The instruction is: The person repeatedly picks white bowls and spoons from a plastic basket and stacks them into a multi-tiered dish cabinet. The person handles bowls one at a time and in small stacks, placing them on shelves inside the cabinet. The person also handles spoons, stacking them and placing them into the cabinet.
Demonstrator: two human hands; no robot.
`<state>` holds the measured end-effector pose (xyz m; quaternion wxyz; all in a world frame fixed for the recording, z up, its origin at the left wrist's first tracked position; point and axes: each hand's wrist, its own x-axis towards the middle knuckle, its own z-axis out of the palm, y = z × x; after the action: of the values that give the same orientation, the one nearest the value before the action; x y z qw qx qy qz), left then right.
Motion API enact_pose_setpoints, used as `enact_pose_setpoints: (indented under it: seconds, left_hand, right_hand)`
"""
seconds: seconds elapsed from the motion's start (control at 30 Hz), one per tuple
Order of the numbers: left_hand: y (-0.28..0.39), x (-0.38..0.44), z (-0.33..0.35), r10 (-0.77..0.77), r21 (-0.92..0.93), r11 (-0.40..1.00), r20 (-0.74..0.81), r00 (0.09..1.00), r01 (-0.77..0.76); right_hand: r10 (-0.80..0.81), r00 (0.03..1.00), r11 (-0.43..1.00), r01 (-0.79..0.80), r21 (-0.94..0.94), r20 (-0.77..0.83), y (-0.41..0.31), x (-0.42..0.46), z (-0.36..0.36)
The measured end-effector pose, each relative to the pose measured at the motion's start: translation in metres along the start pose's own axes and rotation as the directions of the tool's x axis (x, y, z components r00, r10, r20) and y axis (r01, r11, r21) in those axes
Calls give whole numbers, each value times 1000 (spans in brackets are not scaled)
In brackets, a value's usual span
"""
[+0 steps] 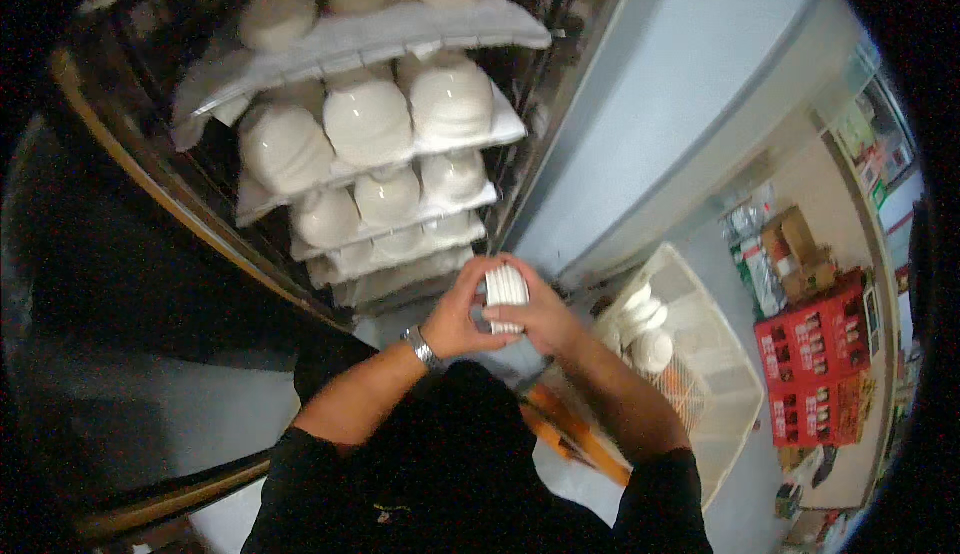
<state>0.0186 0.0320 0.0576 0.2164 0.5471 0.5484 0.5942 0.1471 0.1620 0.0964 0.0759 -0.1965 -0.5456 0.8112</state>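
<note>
Between my left hand (455,317) and my right hand (544,312), a short stack of small white dishes (507,295) is held on its side in front of my body. Fingers of both hands press on the stack's ends and edges. A metal watch is on my left wrist. Beyond the hands stands a cabinet with cloth-lined shelves (450,36), bearing upturned white bowls (367,120) in rows. To the right, a cream plastic basket (720,329) contains more white crockery (651,350).
The cabinet's open door (202,209) curves along the left. A pale blue panel (645,88) rises at the cabinet's right side. Red bottle crates (817,359) and cardboard boxes (795,250) stand at the far right. Something orange (577,441) lies low beside my right arm.
</note>
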Motion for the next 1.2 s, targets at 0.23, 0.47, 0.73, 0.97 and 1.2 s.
enact_pose_setpoints:
  seconds: [0.23, 0.47, 0.73, 0.97, 1.2]
  left_hand:
    - [19, -5, -7, 6, 34, 999, 67, 998, -8]
    - [7, -7, -25, -11, -113, 994, -89, 996, 0]
    - [0, -8, -15, -24, 183, 983, -43, 999, 31]
    - [-1, -3, -9, -116, 178, 979, 57, 992, 104]
    - [3, -2, -11, -139, 228, 967, 76, 987, 119]
  right_hand:
    - [-62, 998, 973, 59, -222, -5, -13, -13, 4]
    - [-315, 944, 625, 128, -770, -98, -77, -44, 26]
    - [-640, 722, 136, 444, -885, 264, -214, -12, 113]
    - [-674, 644, -42, 457, -889, 363, -286, 120, 247]
    - [-519, 831, 419, 450, -789, 198, -281, 257, 263]
